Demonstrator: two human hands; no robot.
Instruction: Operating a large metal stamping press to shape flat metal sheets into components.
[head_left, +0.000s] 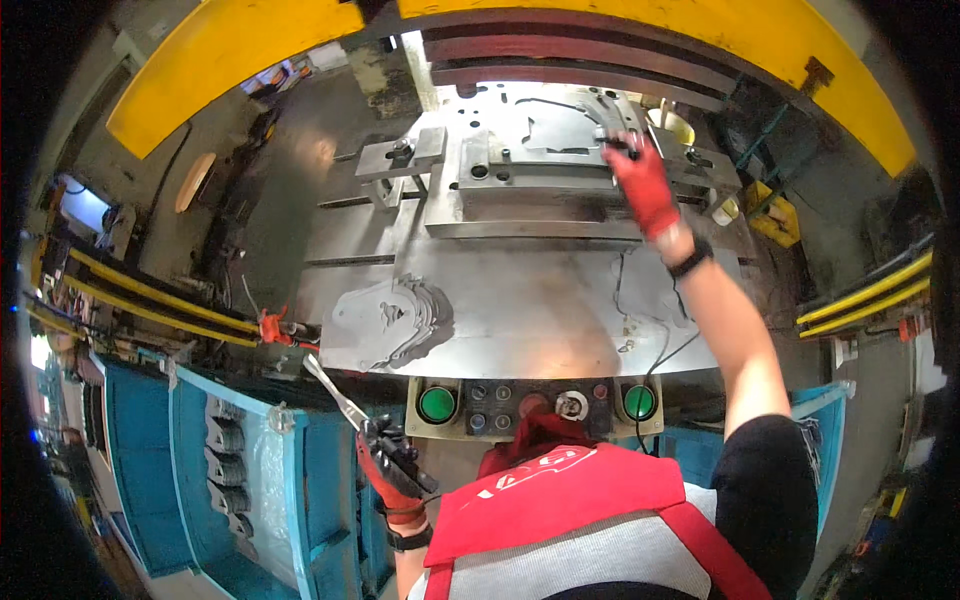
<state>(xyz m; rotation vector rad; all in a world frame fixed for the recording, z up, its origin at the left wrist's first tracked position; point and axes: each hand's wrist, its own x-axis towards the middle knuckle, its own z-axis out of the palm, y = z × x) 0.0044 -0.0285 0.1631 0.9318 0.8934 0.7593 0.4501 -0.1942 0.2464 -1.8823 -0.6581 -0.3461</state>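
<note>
My left hand (390, 460), in a red and black glove, is closed around a long, narrow silver tool (337, 392) that looks like tongs. The tool points up and left, near the table's front edge. My right hand (645, 185), also gloved, reaches far forward over the press die (540, 180). Its dark fingertips are at the right edge of a flat, irregular metal sheet part (560, 132) lying on the die. Motion blurs these fingers, so whether they grip the part is unclear. A stack of similar flat metal parts (385, 320) lies at the table's left.
A control panel (520, 405) with two green buttons runs along the table front. A blue bin (250, 480) with stacked parts stands at lower left. Clamp blocks (400, 155) flank the die. A yellow press frame (650, 15) arches above. A dark cable (665, 350) crosses the table's right side.
</note>
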